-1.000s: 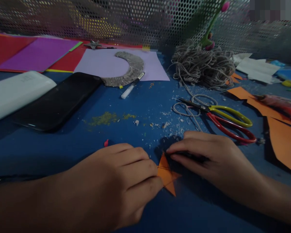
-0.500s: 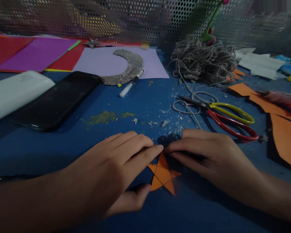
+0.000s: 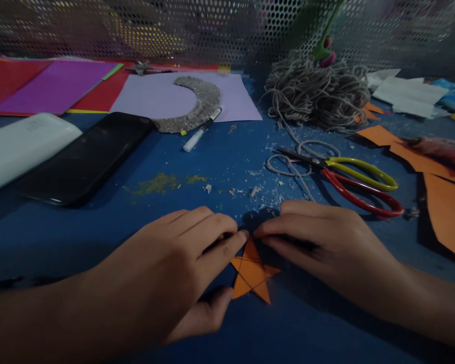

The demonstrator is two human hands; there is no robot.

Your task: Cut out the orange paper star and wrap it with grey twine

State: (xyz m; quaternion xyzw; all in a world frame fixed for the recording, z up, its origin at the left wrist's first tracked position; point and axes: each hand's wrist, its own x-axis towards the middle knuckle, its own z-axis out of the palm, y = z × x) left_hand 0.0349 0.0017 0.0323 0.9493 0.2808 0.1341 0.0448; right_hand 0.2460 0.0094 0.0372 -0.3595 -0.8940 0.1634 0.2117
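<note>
A blue table (image 3: pixel 163 162), strewn with scraps, runs back to a perforated screen (image 3: pixel 231 30). Over its near part come the person's left hand (image 3: pixel 189 263), thumb spread from the curled fingers, and right hand (image 3: pixel 322 237), thumb and forefinger nearly together; whether anything is pinched between them cannot be told. A black phone (image 3: pixel 87 156) lies beside a white slab (image 3: pixel 30 144) whose faint marking is unreadable. Beyond are a lilac sheet (image 3: pixel 237 96) and grey yarn (image 3: pixel 318 93), its loose strand looping by the scissors (image 3: pixel 320 163). A grey crescent (image 3: pixel 205 103) overlaps the sheet. The orange star (image 3: pixel 252 270) lies between the hands, left fingertips at its top point, left thumb at its lower-left one. A pen (image 3: pixel 202 130) rests against the crescent, its lettering too small to read.
</note>
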